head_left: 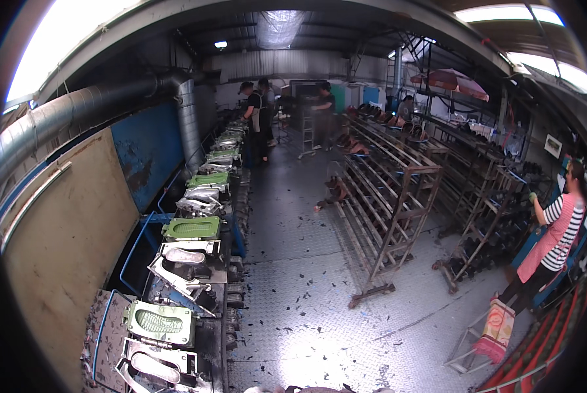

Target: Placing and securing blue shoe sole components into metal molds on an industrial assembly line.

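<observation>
Neither of my hands can be made out. Slivers of something pale and dark [316, 390] show at the lower edge, too little to name. Nearest on the left is an open shoe-sole mould, with a green upper plate [162, 323] bearing a sole-shaped hollow and a metal frame [156, 368] holding a smooth foot-shaped piece. Behind it lies another open mould with a green plate [194, 228] and a pale metal frame [185, 255]. Several more moulds [209, 179] run in a line toward the back.
Wheeled metal racks [388, 226] with shoes stand right of the scrap-littered metal floor [293, 262]. A person in a striped top and pink apron [559, 223] stands by a cloth-covered stool [494, 327]. Other people [254, 118] are farther back. A duct [77, 111] runs along the left.
</observation>
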The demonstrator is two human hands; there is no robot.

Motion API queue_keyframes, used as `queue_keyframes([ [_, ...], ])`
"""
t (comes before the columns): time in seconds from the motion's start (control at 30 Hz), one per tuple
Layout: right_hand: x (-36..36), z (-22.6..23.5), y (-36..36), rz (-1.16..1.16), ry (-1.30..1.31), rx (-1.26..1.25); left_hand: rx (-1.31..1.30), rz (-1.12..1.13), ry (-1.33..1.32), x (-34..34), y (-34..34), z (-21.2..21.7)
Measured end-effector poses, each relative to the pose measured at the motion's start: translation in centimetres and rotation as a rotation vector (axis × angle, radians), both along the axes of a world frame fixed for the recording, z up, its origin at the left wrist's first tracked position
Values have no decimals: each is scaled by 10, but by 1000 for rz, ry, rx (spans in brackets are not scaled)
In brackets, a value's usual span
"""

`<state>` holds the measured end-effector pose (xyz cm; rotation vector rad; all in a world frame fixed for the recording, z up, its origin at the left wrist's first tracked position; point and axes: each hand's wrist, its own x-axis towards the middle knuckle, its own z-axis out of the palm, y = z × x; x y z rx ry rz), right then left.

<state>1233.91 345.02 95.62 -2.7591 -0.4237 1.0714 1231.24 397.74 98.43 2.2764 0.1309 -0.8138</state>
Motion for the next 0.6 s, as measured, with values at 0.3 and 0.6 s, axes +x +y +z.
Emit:
queue_keyframes([
  [0.3,9,-31,-8,152,-54,-34,-9,-12,22,16,3,10],
  [0.6,22,-101,-27,-442,196,21,-32,24,45,26,1,39],
])
